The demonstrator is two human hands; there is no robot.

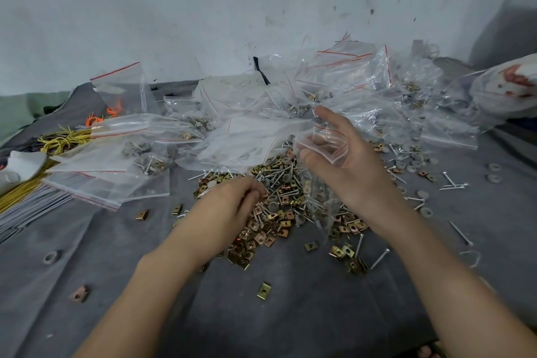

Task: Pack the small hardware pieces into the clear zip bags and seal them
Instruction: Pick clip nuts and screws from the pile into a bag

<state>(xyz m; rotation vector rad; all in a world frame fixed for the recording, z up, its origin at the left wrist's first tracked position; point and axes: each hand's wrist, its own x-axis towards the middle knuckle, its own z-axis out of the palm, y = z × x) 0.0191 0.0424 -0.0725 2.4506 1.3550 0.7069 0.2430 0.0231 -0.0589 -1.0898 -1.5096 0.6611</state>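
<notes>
Head view. Right of centre: right hand [340, 154], thumb and curled fingers gripping the mouth of a small clear plastic zip bag with a red seal stripe [321, 151], held parted, with the body hanging over the heap. Lower centre: left hand [229, 203], fingers bunched down into the loose heap of brass square clip nuts, silver screws and grey round washers [279, 209] on the grey cloth [116, 256]; cannot tell whether a piece is pinched yet. Probably mid-fill. Best to gather one set, lift straight to the bag mouth, keep it spread wide, drop deep, then press the stripe end to end.
</notes>
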